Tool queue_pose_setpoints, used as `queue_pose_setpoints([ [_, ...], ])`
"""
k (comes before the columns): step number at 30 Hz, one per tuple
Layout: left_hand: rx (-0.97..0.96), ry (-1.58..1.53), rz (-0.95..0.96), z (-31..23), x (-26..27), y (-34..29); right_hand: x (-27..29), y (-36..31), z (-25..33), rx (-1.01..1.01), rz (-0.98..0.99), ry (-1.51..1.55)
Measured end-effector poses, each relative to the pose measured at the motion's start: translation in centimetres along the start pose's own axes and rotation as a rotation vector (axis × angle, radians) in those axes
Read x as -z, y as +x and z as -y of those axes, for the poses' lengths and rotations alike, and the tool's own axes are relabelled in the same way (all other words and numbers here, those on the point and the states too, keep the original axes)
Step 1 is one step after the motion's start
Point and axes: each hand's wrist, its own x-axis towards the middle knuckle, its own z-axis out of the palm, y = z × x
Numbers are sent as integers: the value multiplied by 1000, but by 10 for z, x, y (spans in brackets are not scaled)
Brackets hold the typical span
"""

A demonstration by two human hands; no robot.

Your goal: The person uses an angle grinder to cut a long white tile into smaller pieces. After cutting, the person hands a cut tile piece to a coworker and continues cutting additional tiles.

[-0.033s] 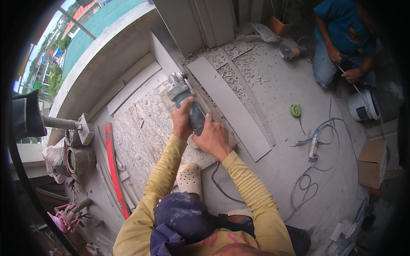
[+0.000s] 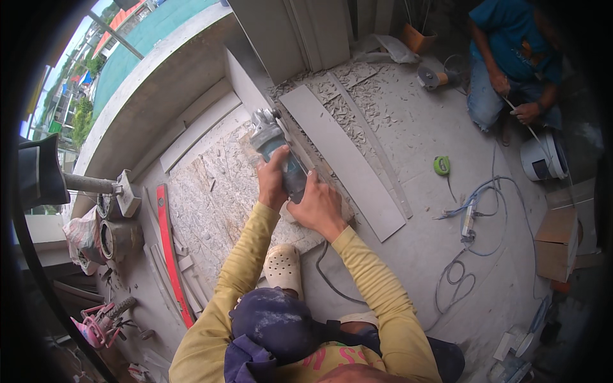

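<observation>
Both of my hands are wrapped round a dusty teal angle grinder (image 2: 293, 172), whose metal head (image 2: 264, 122) points away from me. My left hand (image 2: 272, 181) closes on the body's left side, thumb across the top. On the rear right side sits my right hand (image 2: 317, 205), also closed. The disc area lies along the right edge of a scuffed, dust-covered board (image 2: 214, 185); contact there is hard to make out. Just right of the grinder rests a long grey tile strip (image 2: 345, 159). From beneath my right wrist a dark power cord (image 2: 325, 274) runs over the floor.
Chips (image 2: 351, 108) litter the floor beyond the strip. A red level (image 2: 171, 249) lies at left, a green tape measure (image 2: 441, 165) at right near tangled cables (image 2: 469, 220). A co-worker (image 2: 517, 70) sits far right by a white bucket (image 2: 543, 158). Another grinder (image 2: 433, 78) lies nearby.
</observation>
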Motion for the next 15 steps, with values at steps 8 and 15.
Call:
queue_pose_setpoints([
  [8, 9, 16, -4, -3, -6, -5, 6, -3, 1, 15, -8, 5],
  [15, -14, 36, 2, -4, -8, 0, 2, 2, -1, 4, -8, 2],
])
